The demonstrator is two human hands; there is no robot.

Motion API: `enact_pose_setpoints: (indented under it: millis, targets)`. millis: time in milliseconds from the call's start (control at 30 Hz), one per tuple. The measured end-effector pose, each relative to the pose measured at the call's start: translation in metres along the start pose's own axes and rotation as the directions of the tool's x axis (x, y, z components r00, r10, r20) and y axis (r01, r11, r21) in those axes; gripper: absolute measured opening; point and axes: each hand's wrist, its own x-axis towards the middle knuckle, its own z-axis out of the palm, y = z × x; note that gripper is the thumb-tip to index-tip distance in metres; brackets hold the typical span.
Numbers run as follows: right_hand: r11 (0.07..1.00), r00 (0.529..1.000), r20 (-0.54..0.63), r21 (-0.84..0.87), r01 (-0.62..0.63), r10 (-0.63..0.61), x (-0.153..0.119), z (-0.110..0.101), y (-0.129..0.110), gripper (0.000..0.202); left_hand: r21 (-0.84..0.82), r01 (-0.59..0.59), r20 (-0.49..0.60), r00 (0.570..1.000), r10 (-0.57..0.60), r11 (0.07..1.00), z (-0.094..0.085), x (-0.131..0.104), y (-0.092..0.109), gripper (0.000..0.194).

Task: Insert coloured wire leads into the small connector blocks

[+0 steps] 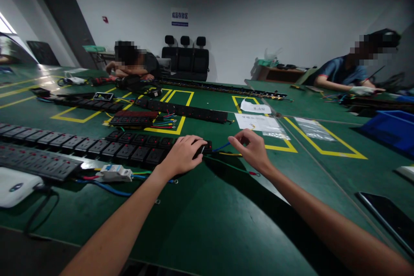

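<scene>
My left hand (185, 154) lies over the right end of a black socket strip (153, 140), its fingers wrapped around that end. Blue, yellow and green wires come out of the strip there. To the right, my right hand (250, 146) is closed, thumb and fingers together at the blue wire (221, 148). The yellow wire (230, 154) passes just below the fingertips, and the green wire (228, 164) runs along the table to a red-sleeved ring terminal (254, 174).
More socket strips (39, 161), a white breaker (115, 173) and a white device (17, 187) lie left. A phone (388, 215) and blue bin (390, 131) are right. Papers (250, 121) lie beyond my hands. Two people sit across the green table (200, 233).
</scene>
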Motion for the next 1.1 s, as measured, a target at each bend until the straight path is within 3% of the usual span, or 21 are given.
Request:
enact_pose_setpoints:
  millis: [100, 233, 300, 400, 500, 633, 700, 800, 900, 967, 1100]
  targets:
    - [0.999, 0.999, -0.007, 0.008, 0.052, -0.052, -0.001, 0.0, 0.0, 0.037, 0.002, -0.007, 0.0, 1.0, 0.007, 1.0, 0.0, 0.0, 0.0, 0.042]
    - [0.995, 0.992, 0.089, -0.035, -0.09, 0.093, 0.009, -0.009, 0.024, 0.043, 0.003, -0.006, 0.001, 1.0, 0.006, 1.0, 0.0, 0.0, 0.001, 0.043]
    - [0.98, 0.945, 0.267, -0.112, -0.165, 0.19, 0.014, -0.014, 0.04, 0.047, 0.004, -0.002, 0.005, 1.0, 0.002, 1.0, 0.0, 0.0, 0.0, 0.042]
    - [0.957, 0.834, 0.477, -0.214, -0.195, 0.277, 0.016, -0.021, 0.059, 0.054, 0.002, -0.001, 0.006, 1.0, 0.001, 1.0, 0.0, 0.0, 0.0, 0.043]
    - [0.955, 0.822, 0.508, -0.264, -0.136, 0.258, 0.017, -0.024, 0.062, 0.057, 0.002, 0.001, 0.002, 1.0, -0.001, 1.0, 0.001, 0.0, -0.001, 0.043]
    - [0.911, 0.809, 0.511, -0.406, -0.071, 0.29, 0.021, -0.032, 0.047, 0.063, 0.006, 0.001, 0.005, 1.0, -0.001, 1.0, 0.001, 0.001, -0.001, 0.042]
    - [0.911, 0.753, 0.577, -0.406, -0.072, 0.317, 0.024, -0.038, 0.041, 0.065, 0.007, 0.0, 0.008, 1.0, 0.0, 1.0, 0.0, 0.001, -0.001, 0.042]
    - [0.936, 0.64, 0.708, -0.347, -0.055, 0.3, 0.025, -0.044, 0.036, 0.053, 0.009, -0.001, 0.017, 1.0, 0.001, 1.0, 0.0, 0.001, -0.001, 0.042]
    - [0.948, 0.574, 0.768, -0.313, -0.054, 0.286, 0.024, -0.046, 0.035, 0.039, 0.008, 0.003, 0.019, 1.0, -0.003, 1.0, -0.001, 0.001, -0.001, 0.042]
    - [0.955, 0.576, 0.771, -0.291, -0.06, 0.271, 0.024, -0.047, 0.035, 0.033, 0.006, 0.005, 0.021, 1.0, -0.005, 1.0, -0.001, 0.001, -0.001, 0.042]
    - [0.979, 0.659, 0.732, -0.202, -0.032, 0.173, 0.025, -0.05, 0.034, 0.028, 0.001, -0.002, 0.018, 1.0, 0.002, 1.0, -0.002, 0.001, -0.001, 0.041]
